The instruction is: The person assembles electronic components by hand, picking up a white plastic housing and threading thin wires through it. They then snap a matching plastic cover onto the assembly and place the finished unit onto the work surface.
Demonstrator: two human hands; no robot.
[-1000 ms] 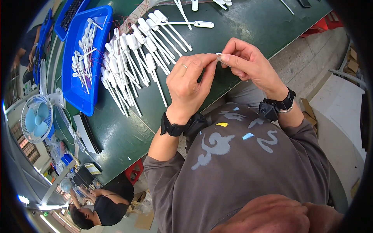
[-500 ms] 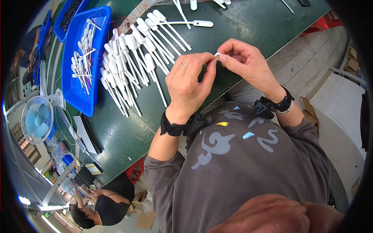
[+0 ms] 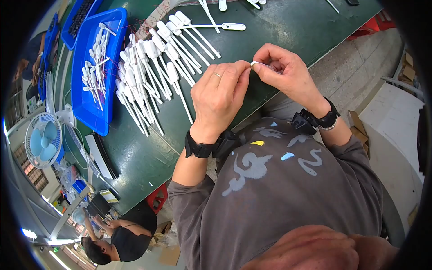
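Note:
Just over the front edge of the green table, my two hands meet fingertip to fingertip. My left hand (image 3: 218, 95), with a ring on one finger, is closed in a pinch at a small white piece (image 3: 254, 64). From the other side, the thumb and fingers of my right hand (image 3: 284, 72) pinch the same piece. A thin pale edge shows along the right palm; the fingers hide most of it. Left of my hands lies a spread of white plastic wands (image 3: 173, 74) with oval heads and thin stems, several with fine red wires.
A blue tray (image 3: 77, 101) with small white parts and red wires stands to the left, beside another blue tray (image 3: 92, 10) of dark pieces. One wand (image 3: 234, 27) lies crosswise beyond my hands. A fan (image 3: 43, 140) and a seated person (image 3: 130, 240) are at the left.
My right fingers have shifted slightly around the white piece, and a thin pale edge now shows in the right palm. My left hand has turned a little. The wands lie as before.

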